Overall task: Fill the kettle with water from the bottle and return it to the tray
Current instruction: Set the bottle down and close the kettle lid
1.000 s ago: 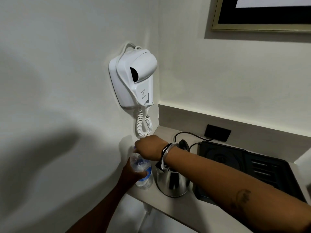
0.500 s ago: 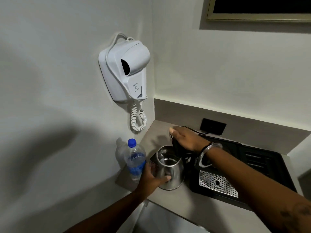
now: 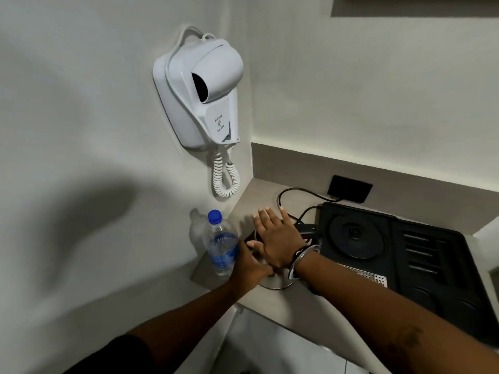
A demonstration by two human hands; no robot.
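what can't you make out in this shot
Head view only:
- kettle: mostly hidden under the right hand and left hand; lid state and water level unseen.
- bottle: label too blurred to read.
- tray: near corner cut off by the right forearm.

Bottle (image 3: 222,248) crowds kettle's (image 3: 275,284) left

The bottle (image 3: 221,247) is clear plastic with a blue cap and blue label, capped and upright, standing just left of the kettle (image 3: 275,282). The kettle, shiny steel and mostly hidden under the hands, stands just left of the tray (image 3: 421,255). The tray is black, with a round kettle base at its left end, empty.
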